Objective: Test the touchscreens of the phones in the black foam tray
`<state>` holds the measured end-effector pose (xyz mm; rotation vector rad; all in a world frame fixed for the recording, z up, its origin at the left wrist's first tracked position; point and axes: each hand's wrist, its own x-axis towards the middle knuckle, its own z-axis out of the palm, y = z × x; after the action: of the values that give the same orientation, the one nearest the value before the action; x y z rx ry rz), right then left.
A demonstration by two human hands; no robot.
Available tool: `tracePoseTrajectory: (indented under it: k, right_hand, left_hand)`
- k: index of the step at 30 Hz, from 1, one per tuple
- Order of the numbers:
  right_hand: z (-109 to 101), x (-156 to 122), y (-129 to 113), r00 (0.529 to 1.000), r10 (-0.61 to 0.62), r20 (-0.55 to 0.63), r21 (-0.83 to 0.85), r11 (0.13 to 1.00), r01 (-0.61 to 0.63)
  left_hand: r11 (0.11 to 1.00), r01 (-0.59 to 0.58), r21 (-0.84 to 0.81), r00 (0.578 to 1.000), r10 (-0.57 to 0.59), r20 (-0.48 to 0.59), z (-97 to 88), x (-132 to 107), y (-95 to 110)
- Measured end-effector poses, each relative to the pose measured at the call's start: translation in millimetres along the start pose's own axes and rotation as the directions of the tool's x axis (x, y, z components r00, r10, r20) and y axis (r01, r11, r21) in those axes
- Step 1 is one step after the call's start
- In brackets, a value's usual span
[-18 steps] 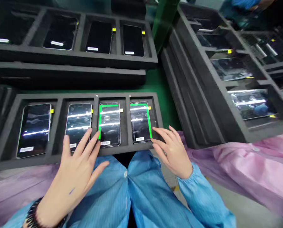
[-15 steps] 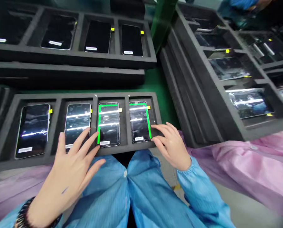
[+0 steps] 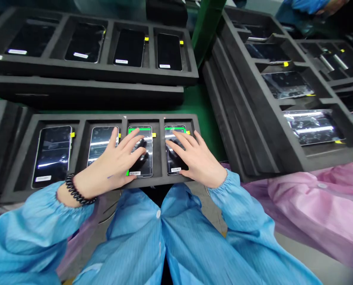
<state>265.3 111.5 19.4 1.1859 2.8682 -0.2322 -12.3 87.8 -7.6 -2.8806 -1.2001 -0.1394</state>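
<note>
Four smartphones lie screen up in the compartments of a dark grey foam tray (image 3: 105, 120) in front of me. My left hand (image 3: 108, 158) lies flat with fingers spread, its fingertips over the third phone (image 3: 143, 166), which shows green lines on its screen. My right hand (image 3: 192, 156) covers most of the fourth phone (image 3: 172, 130), also marked in green, with its fingers spread. Neither hand grips anything. The first phone (image 3: 51, 157) is uncovered, and the second phone (image 3: 100, 138) is partly hidden under my left hand.
Another foam tray (image 3: 99, 71) holds dark phones beyond, and a tray (image 3: 253, 91) at the right holds film-wrapped phones. A green post (image 3: 207, 27) stands between them. A co-worker's blue sleeve (image 3: 303, 4) shows at the top right, and a pink garment (image 3: 321, 206) lies at the lower right.
Both hands have moved forward and inward over the third and fourth phones, now covering much of them. My blue sleeves show more fully. The view has shifted slightly.
</note>
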Motion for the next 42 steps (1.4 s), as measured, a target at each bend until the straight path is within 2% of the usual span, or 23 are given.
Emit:
tracePoseTrajectory:
  k: [4, 10, 16, 19, 23, 28, 35, 38, 42]
  right_hand:
    - [-3, 4, -1, 1.000, -0.027, 0.002, -0.024, 0.999, 0.027]
    - [5, 1, 2, 0.993, -0.028, -0.113, -0.007, 1.000, 0.028]
    - [17, -34, 16, 0.952, -0.010, -0.307, 0.108, 0.993, 0.045]
    - [24, -50, 16, 0.937, 0.011, -0.350, 0.149, 0.988, 0.044]
    - [36, -51, 6, 0.946, -0.020, -0.323, 0.165, 0.983, 0.077]
    - [43, -37, -4, 0.956, -0.094, -0.277, 0.149, 0.979, 0.139]
    - [41, -33, -3, 0.967, -0.119, -0.226, 0.086, 0.986, 0.142]
    - [39, -42, 4, 0.963, -0.079, -0.257, 0.067, 0.993, 0.099]
    - [36, -62, 15, 0.960, 0.033, -0.278, 0.060, 0.998, -0.017]
  left_hand:
    - [1.000, -0.006, -0.013, 1.000, 0.006, -0.005, -1.0, 4, -3]
    - [0.992, 0.116, -0.040, 0.991, -0.118, -0.055, -8.1, 1, 3]
    - [0.966, 0.222, -0.132, 0.947, -0.246, -0.208, -11.2, -40, 18]
    - [0.930, 0.282, -0.235, 0.927, -0.327, -0.183, -3.8, -58, 30]
    - [0.901, 0.332, -0.279, 0.905, -0.388, -0.176, 7.4, -70, 39]
    - [0.920, 0.292, -0.261, 0.922, -0.344, -0.180, 12.3, -72, 39]
    - [0.964, 0.172, -0.204, 0.968, -0.204, -0.148, 17.5, -56, 41]
    - [0.963, 0.167, -0.213, 0.967, -0.202, -0.154, 18.0, -51, 41]
    - [0.958, 0.159, -0.237, 0.964, -0.203, -0.174, 16.3, -52, 38]
